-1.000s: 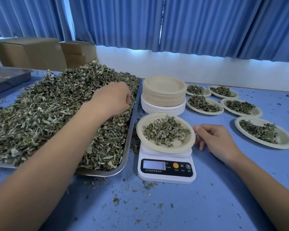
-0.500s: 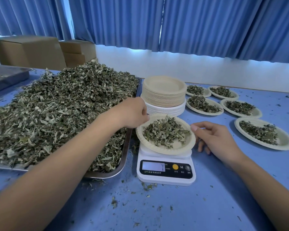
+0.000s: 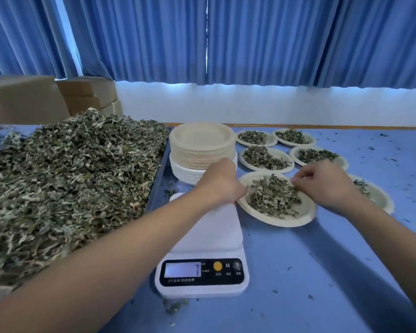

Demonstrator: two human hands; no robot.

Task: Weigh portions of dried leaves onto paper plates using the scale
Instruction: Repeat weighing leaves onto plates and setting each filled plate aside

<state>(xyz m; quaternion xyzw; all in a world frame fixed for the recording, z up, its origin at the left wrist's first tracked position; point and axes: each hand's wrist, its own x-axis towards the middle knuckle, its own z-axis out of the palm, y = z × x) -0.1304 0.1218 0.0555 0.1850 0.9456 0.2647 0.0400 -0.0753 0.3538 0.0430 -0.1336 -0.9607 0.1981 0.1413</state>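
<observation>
A paper plate (image 3: 296, 216) with a heap of dried leaves is held just right of the white scale (image 3: 203, 258), off its bare platform. My left hand (image 3: 220, 182) grips the plate's left rim. My right hand (image 3: 327, 182) pinches the rim on the far right side. The scale's display shows a 7. A big pile of dried leaves (image 3: 65, 179) fills a metal tray (image 3: 157, 186) on the left. A stack of empty paper plates (image 3: 202, 145) stands behind the scale.
Several filled plates (image 3: 265, 158) lie on the blue table (image 3: 322, 272) at the back right, one partly hidden behind my right hand. Cardboard boxes (image 3: 24, 99) stand at the back left. Leaf crumbs are scattered over the table.
My left hand left the leaf pile and took the plate's left rim. Both hands lifted the filled plate off the scale and moved it right. The view tilted closer.
</observation>
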